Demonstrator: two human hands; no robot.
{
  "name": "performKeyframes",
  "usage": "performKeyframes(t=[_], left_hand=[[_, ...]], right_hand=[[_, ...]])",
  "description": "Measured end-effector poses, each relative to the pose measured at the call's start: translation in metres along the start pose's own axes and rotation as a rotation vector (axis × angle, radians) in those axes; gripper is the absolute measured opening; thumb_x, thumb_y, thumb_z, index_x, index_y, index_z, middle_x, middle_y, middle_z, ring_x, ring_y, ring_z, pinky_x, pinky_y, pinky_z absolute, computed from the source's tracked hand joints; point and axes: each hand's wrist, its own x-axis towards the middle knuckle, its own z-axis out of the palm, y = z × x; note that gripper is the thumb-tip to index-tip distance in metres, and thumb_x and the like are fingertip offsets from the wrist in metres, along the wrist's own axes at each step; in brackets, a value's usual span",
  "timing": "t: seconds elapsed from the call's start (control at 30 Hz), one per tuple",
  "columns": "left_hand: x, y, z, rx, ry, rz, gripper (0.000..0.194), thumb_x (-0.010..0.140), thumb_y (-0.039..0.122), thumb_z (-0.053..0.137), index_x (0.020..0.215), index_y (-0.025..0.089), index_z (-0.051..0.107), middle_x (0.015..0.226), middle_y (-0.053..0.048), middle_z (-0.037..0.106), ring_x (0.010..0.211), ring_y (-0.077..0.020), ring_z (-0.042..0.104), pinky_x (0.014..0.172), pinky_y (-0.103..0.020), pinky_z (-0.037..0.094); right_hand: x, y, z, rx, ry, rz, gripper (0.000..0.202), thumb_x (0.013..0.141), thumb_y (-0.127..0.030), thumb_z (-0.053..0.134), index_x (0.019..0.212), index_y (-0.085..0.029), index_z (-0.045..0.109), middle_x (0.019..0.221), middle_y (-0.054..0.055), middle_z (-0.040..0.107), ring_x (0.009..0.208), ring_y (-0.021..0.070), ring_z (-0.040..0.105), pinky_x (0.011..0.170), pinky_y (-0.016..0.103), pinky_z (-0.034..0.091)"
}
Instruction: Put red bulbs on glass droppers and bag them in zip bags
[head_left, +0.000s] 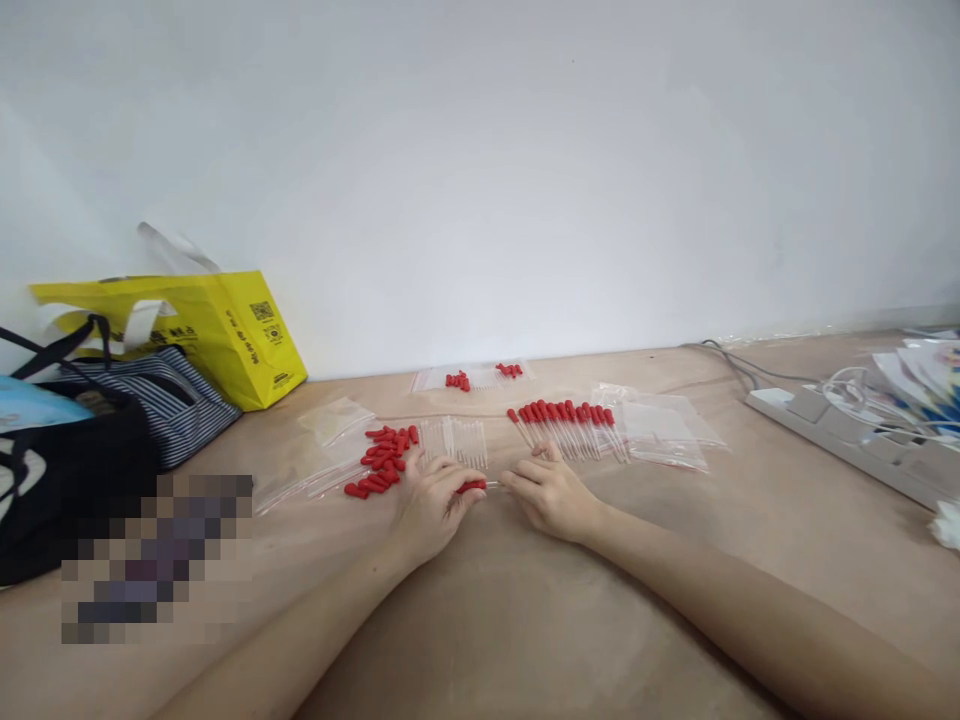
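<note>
My left hand (435, 500) is closed on a red rubber bulb (472, 486) above the table. A thin clear dropper tube (493, 485) runs from the bulb's end to the fingers of my right hand (551, 495), which pinch it. Whether the tube sits inside the bulb, I cannot tell. Left of my left hand lies a loose pile of red bulbs (382, 460). Just beyond my hands is a row of bare clear tubes (454, 440). Behind my right hand, several droppers with red bulbs on top (570, 420) lie side by side.
Clear plastic bags (667, 430) lie right of the droppers, others (330, 450) at left. Near the wall, a bag (484, 375) carries red bulbs and tubes. A yellow bag (247, 340) and striped pouch (180, 400) stand left, a power strip (847, 450) right. One area is pixelated.
</note>
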Motion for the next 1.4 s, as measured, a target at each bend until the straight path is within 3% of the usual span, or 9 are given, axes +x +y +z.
performKeyframes(t=[0.13,0.43,0.7,1.0,1.23,1.33,1.4], left_hand=[[-0.001,-0.001,-0.004,0.074,0.043,0.049,0.013,0.084,0.028,0.047,0.085,0.025,0.060,0.083,0.002,0.067,0.083,-0.0156,0.055,0.098,-0.048,0.007],[-0.003,0.007,0.005,-0.006,0.095,0.056,0.014,0.083,0.026,0.048,0.079,0.023,0.060,0.073,0.004,0.067,0.074,-0.0134,0.057,0.099,-0.047,0.008],[-0.005,0.008,0.006,-0.020,0.032,0.063,0.014,0.082,0.024,0.046,0.078,0.022,0.059,0.071,0.003,0.066,0.075,-0.0137,0.057,0.097,-0.046,0.014],[-0.004,0.007,0.006,-0.026,-0.007,0.060,0.013,0.083,0.025,0.047,0.078,0.022,0.059,0.072,0.003,0.066,0.076,-0.0148,0.056,0.097,-0.048,0.011],[-0.002,0.001,0.002,0.068,0.015,0.060,0.015,0.084,0.028,0.046,0.085,0.026,0.061,0.080,0.002,0.066,0.082,-0.0160,0.055,0.098,-0.049,0.010],[-0.002,-0.004,0.003,0.126,0.081,0.010,0.018,0.082,0.031,0.048,0.096,0.026,0.058,0.088,-0.001,0.065,0.087,-0.0183,0.053,0.097,-0.049,0.013],[-0.003,-0.009,0.003,0.162,0.127,-0.057,0.023,0.081,0.032,0.050,0.101,0.025,0.056,0.092,-0.004,0.063,0.090,-0.0208,0.052,0.095,-0.049,0.016]], right_hand=[[-0.002,0.001,-0.006,0.026,0.013,0.060,0.020,0.087,-0.019,0.037,0.086,-0.015,0.057,0.067,0.001,0.055,0.064,0.0112,0.046,0.077,0.033,0.024],[-0.007,-0.003,-0.001,0.099,0.025,0.090,0.024,0.086,-0.016,0.034,0.079,-0.013,0.057,0.063,0.001,0.052,0.059,0.0106,0.042,0.070,0.030,0.025],[-0.009,-0.004,0.001,0.122,0.013,0.077,0.025,0.085,-0.016,0.034,0.074,-0.014,0.056,0.061,0.001,0.050,0.058,0.0105,0.040,0.068,0.029,0.024],[-0.007,-0.004,0.004,0.139,0.001,0.069,0.025,0.086,-0.016,0.034,0.075,-0.014,0.057,0.062,0.001,0.050,0.059,0.0105,0.040,0.069,0.029,0.025],[-0.005,-0.006,-0.001,0.011,-0.076,0.130,0.018,0.084,-0.022,0.044,0.077,-0.017,0.059,0.067,0.002,0.055,0.069,0.0136,0.046,0.068,0.030,0.025],[0.000,-0.002,-0.004,-0.002,-0.133,0.240,0.018,0.082,-0.020,0.045,0.072,-0.016,0.060,0.069,0.004,0.055,0.069,0.0144,0.047,0.064,0.027,0.028],[0.008,0.008,-0.004,0.026,-0.186,0.441,0.020,0.082,-0.019,0.043,0.072,-0.015,0.060,0.073,0.006,0.057,0.068,0.0137,0.050,0.061,0.025,0.031]])
